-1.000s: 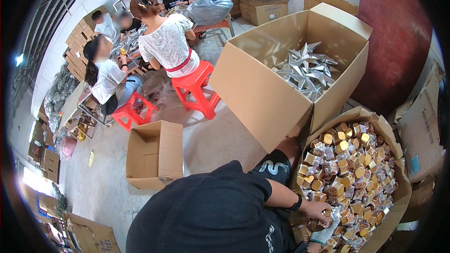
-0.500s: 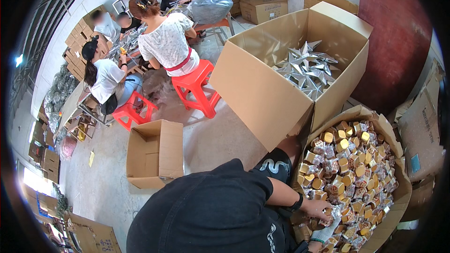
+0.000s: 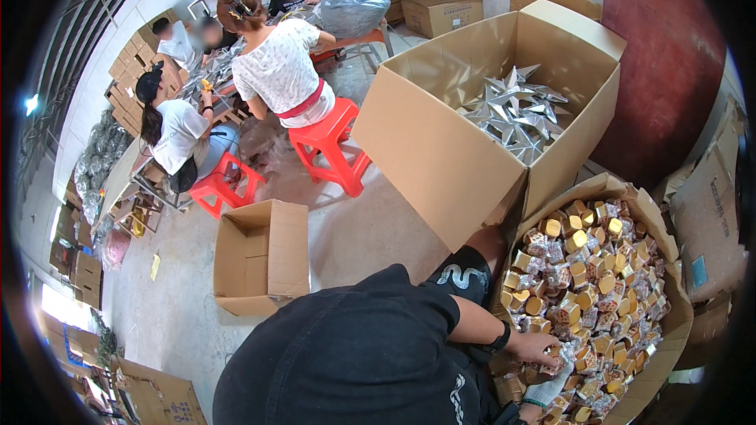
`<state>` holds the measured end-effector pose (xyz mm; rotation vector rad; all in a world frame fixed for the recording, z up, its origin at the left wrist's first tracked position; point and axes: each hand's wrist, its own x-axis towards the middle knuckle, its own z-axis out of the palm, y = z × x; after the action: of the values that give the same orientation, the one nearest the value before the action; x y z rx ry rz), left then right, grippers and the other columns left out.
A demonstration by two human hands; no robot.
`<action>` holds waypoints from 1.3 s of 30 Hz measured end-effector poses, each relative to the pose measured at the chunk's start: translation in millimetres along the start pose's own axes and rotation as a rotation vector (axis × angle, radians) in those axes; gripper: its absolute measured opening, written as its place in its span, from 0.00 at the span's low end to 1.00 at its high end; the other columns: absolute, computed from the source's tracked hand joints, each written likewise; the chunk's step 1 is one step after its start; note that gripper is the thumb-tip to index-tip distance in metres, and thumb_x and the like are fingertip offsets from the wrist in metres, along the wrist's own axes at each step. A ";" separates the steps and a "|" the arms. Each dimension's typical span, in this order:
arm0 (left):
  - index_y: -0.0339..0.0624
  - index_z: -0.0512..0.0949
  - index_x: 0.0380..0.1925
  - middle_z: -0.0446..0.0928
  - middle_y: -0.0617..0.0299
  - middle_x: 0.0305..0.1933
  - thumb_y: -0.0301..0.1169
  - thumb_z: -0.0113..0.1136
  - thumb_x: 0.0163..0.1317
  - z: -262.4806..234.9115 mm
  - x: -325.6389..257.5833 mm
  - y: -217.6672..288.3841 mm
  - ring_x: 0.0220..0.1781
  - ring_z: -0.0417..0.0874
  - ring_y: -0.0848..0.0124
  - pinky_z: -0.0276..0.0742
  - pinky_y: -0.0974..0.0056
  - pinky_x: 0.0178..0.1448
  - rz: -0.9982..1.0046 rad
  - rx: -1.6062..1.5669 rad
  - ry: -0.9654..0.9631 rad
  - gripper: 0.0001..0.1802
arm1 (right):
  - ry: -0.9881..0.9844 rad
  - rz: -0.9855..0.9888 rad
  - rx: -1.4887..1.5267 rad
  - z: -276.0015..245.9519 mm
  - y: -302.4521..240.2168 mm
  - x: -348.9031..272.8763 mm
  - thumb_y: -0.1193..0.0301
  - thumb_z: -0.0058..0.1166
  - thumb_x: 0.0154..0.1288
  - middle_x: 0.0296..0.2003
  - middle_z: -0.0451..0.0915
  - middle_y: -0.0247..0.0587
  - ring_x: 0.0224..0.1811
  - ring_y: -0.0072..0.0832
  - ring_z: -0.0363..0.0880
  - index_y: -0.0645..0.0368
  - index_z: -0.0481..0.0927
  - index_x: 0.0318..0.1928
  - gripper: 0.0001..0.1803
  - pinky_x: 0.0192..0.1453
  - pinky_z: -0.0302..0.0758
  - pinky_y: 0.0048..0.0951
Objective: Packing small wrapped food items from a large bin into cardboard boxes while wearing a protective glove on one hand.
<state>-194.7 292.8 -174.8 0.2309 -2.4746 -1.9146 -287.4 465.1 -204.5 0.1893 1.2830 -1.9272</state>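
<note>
Left hand rests on the small gold-and-patterned hexagonal boxes heaped in the open round-mouthed brown carton; its grip looks closed on one, uncertain. Right hand blurred, cannot tell. Advice: lift singly, avoid crushing neighbours.

Gold and patterned little boxes lie under the hand; silver stars beyond it, red stools farther off.
</note>
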 end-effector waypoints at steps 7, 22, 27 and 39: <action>0.25 0.68 0.60 0.73 0.35 0.60 0.64 0.56 0.61 -1.3 -0.7 -0.4 0.61 0.75 0.45 0.71 0.54 0.64 -0.048 -0.002 -0.007 0.48 | 0.074 -0.065 -0.079 21.5 -7.2 -12.2 0.53 0.47 0.74 0.56 0.77 0.43 0.56 0.35 0.77 0.60 0.71 0.64 0.28 0.58 0.77 0.36; 0.25 0.69 0.60 0.74 0.36 0.58 0.64 0.53 0.63 -12.8 -4.2 18.6 0.61 0.75 0.45 0.69 0.53 0.65 -0.082 0.010 -0.091 0.47 | 0.137 -0.116 -0.146 22.2 -7.7 -12.3 0.55 0.48 0.74 0.53 0.79 0.41 0.52 0.34 0.79 0.60 0.75 0.60 0.25 0.55 0.76 0.35; 0.26 0.72 0.55 0.75 0.36 0.55 0.65 0.52 0.62 -7.9 -2.2 11.6 0.58 0.76 0.45 0.71 0.52 0.61 -0.077 0.023 -0.066 0.46 | 0.123 -0.107 -0.069 29.7 -9.2 -17.5 0.55 0.50 0.73 0.52 0.79 0.41 0.53 0.33 0.79 0.60 0.75 0.59 0.25 0.55 0.76 0.34; 0.25 0.70 0.57 0.75 0.34 0.56 0.66 0.52 0.62 -14.3 -4.3 20.9 0.59 0.76 0.44 0.70 0.52 0.62 -0.075 0.014 -0.091 0.48 | 0.144 -0.083 -0.055 26.6 -9.7 -14.5 0.55 0.50 0.73 0.56 0.77 0.45 0.56 0.36 0.77 0.64 0.72 0.63 0.29 0.60 0.74 0.37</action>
<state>-191.5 284.6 -150.7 0.2456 -2.5724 -1.9798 -276.6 452.4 -177.5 0.2541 1.4567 -1.9755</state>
